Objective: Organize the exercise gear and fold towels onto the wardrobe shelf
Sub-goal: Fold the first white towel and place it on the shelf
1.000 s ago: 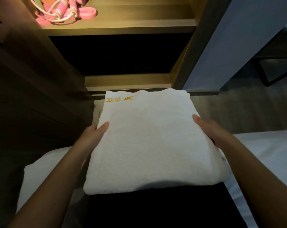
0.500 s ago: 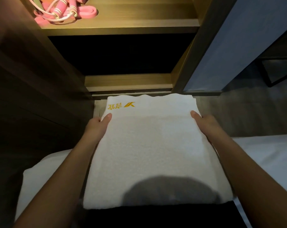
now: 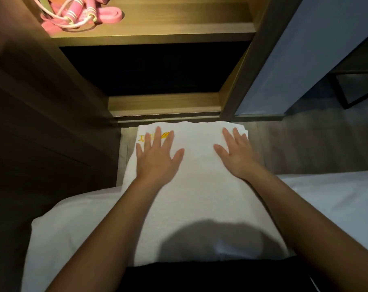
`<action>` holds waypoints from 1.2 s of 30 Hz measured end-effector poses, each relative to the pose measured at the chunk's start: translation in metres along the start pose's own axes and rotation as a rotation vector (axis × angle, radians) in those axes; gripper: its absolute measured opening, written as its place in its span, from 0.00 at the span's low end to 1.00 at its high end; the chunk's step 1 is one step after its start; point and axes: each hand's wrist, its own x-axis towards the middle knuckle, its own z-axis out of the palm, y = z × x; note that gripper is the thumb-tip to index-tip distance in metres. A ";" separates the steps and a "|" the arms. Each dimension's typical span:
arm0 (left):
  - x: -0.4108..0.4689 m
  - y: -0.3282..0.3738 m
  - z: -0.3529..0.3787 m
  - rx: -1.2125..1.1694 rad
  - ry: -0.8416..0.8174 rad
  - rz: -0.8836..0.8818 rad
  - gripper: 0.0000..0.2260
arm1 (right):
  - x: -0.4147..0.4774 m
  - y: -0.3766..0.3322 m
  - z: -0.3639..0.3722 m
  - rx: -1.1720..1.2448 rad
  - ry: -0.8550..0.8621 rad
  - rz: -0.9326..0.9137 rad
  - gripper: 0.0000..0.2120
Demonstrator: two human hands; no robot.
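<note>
A folded white terry towel point(image 3: 200, 197) with yellow embroidery lies across the white-sheeted bed point(image 3: 337, 197), its far edge near the wardrobe's base. The left hand point(image 3: 157, 157) and right hand point(image 3: 239, 154) lie flat on its far half, fingers spread, gripping nothing. Beyond, a pink skipping rope point(image 3: 73, 13) and a pink flat band point(image 3: 109, 16) lie on the lit wooden wardrobe shelf point(image 3: 157, 34).
</note>
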 end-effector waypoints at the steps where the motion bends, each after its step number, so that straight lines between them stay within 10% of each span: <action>1: -0.001 -0.006 0.000 -0.046 -0.019 -0.042 0.29 | -0.001 0.005 -0.001 0.067 -0.026 0.034 0.36; 6: -0.012 -0.039 -0.010 -0.328 -0.093 -0.387 0.31 | -0.010 0.032 -0.012 0.338 -0.107 0.212 0.33; 9: -0.019 -0.018 -0.015 -0.076 0.193 -0.140 0.30 | -0.009 0.013 -0.016 0.002 0.169 0.063 0.34; 12: -0.029 0.014 -0.008 -0.055 0.140 0.141 0.29 | -0.018 -0.021 0.000 -0.070 0.152 -0.202 0.34; 24: -0.098 -0.085 0.013 -0.545 -0.107 0.024 0.33 | -0.094 0.056 0.005 0.208 0.004 -0.149 0.37; 29: -0.112 -0.065 -0.012 -0.211 0.155 0.216 0.33 | -0.125 0.045 -0.001 0.064 0.143 -0.305 0.39; 36: -0.163 -0.047 0.003 0.017 0.006 0.532 0.30 | -0.167 0.051 0.016 -0.181 0.026 -0.568 0.33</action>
